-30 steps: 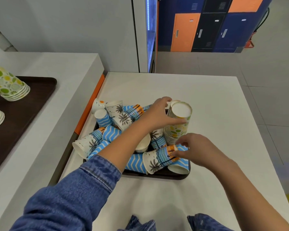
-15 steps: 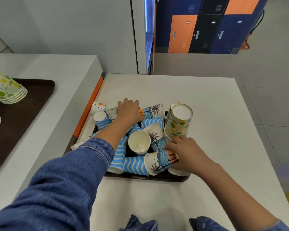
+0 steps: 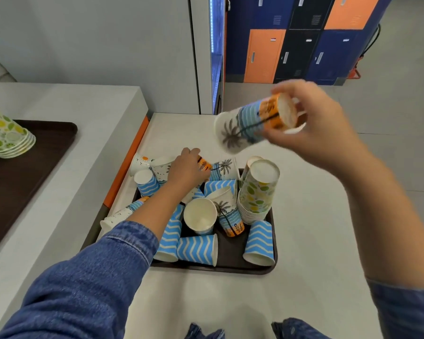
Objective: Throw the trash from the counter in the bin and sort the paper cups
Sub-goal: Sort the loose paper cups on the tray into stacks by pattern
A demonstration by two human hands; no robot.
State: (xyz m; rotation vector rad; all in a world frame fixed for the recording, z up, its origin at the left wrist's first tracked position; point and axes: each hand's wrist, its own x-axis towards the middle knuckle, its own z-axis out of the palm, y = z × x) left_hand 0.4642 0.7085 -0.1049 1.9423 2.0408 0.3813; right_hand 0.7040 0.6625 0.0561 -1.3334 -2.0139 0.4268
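Counted, as far as the heap allows — 2 hands, the left hand and the right hand; 2 dark trays, the near tray and the left tray; 2 stacks of green-dotted cups; about 5 blue zigzag cups; 4 or more palm-print cups — others lie half buried.

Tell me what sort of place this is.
Probably a staff break area or canteen, not a home: coloured metal lockers line the far wall, white counters hold serving trays, and printed paper cups are heaped for sorting.
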